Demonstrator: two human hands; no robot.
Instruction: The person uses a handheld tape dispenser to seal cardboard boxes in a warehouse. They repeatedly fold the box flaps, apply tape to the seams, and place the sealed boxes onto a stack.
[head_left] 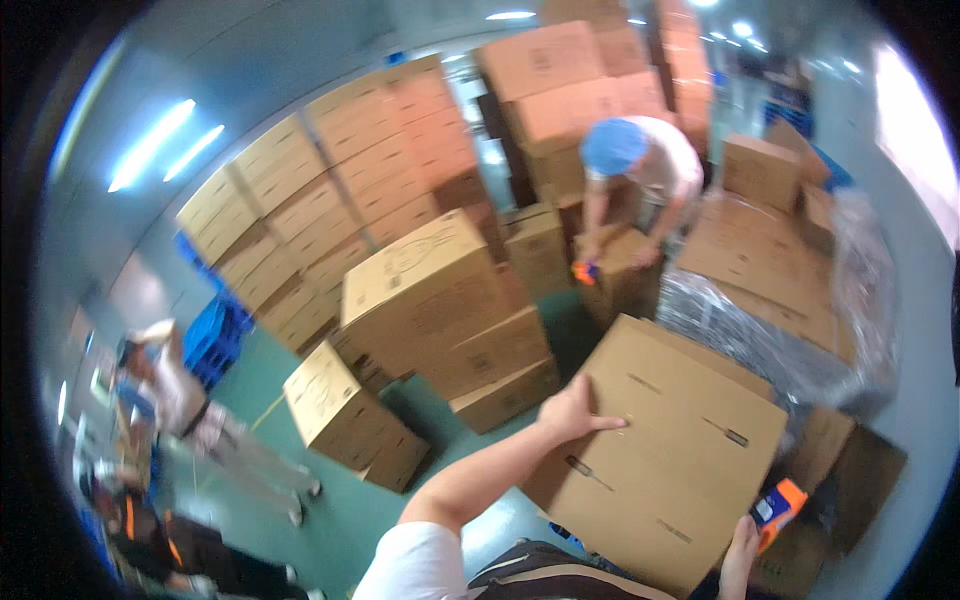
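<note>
Tilted carton (655,455) sits between the hands, face near square so no clear long axis, left hand (572,412) gripping its upper-left edge, thumb splayed on the face, right hand (740,556) by its lower-right edge beside orange-and-blue tape dispenser (778,512), finger closure can't tell, carton's dark print unreadable.

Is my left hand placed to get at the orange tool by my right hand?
Probably not without shifting: your left hand grips the box at its left edge, and its broad face lies between hand and orange tool.
</note>
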